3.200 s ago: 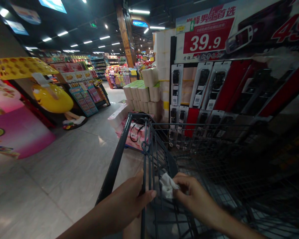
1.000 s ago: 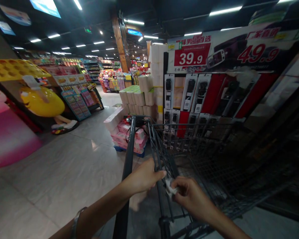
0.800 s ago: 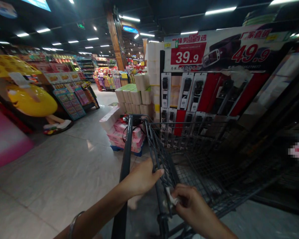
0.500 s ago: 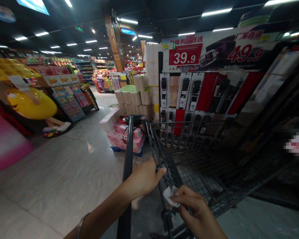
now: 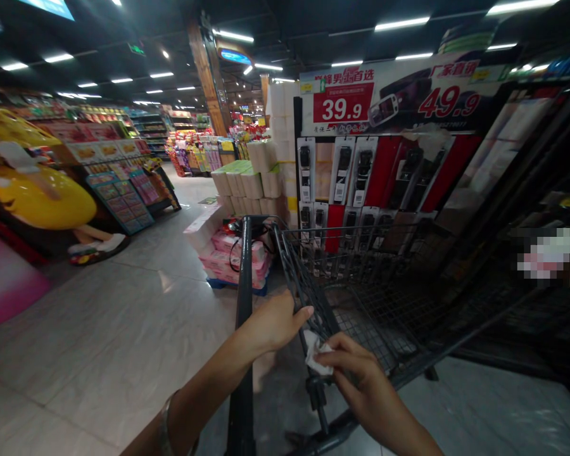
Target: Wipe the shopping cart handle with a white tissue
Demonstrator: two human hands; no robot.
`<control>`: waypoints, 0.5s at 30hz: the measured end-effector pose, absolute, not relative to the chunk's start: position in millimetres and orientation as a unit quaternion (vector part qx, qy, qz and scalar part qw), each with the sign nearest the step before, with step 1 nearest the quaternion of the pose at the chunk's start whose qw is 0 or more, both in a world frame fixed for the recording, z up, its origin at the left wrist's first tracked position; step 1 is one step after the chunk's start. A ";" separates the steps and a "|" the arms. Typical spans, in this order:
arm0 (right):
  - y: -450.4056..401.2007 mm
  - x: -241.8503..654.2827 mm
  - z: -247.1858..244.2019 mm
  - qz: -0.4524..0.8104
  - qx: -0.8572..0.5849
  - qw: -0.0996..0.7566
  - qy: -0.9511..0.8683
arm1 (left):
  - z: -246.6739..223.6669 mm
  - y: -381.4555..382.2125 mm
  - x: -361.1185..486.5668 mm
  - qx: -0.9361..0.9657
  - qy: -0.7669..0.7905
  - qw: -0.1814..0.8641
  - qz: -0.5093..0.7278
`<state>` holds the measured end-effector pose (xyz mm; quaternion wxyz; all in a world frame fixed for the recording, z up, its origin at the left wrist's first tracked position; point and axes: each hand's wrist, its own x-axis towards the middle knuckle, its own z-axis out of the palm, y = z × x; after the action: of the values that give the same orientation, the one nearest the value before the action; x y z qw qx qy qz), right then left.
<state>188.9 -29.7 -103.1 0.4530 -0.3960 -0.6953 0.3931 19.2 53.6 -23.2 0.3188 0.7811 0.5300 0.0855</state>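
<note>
A dark grey shopping cart (image 5: pixel 244 272) with a wire basket stands in front of me, seen from one end. My left hand (image 5: pixel 272 322) is closed over a bar on the near side of the cart, with the thumb showing and the fingers mostly hidden behind the bar. Just below and to its right, my right hand (image 5: pixel 361 367) pinches a crumpled white tissue (image 5: pixel 315 356) against the same bar. The wire basket spreads out to the right of both hands, and the part I see of it holds nothing.
Behind the cart, packaged belts (image 5: pixel 343 171) hang on a rack under a price sign (image 5: pixel 342 104). Pink tissue packs (image 5: pixel 228 263) are stacked on a blue pallet (image 5: pixel 218 283). A yellow cartoon figure (image 5: pixel 52 196) stands left beside snack shelves. Grey tiled floor (image 5: pixel 123 329) lies between.
Both hands stay at the cart bar; the right hand with the tissue has shifted slightly up and left. The whole view has moved a little, with the surroundings sliding left.
</note>
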 end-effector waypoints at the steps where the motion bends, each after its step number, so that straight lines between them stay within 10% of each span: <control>1: -27.1 188.2 -106.0 0.374 -0.418 0.452 -0.694 | -23.5 54.8 19.9 0.783 0.537 0.304 0.080; 15: -84.2 192.5 -76.0 0.291 -0.399 0.584 -0.644 | -13.7 -51.9 -17.6 0.911 0.372 0.050 0.172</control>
<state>192.5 -84.2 -76.0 0.5838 -0.3989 -0.6444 0.2912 -17.6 -51.9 -13.7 0.0498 0.9109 0.3720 0.1716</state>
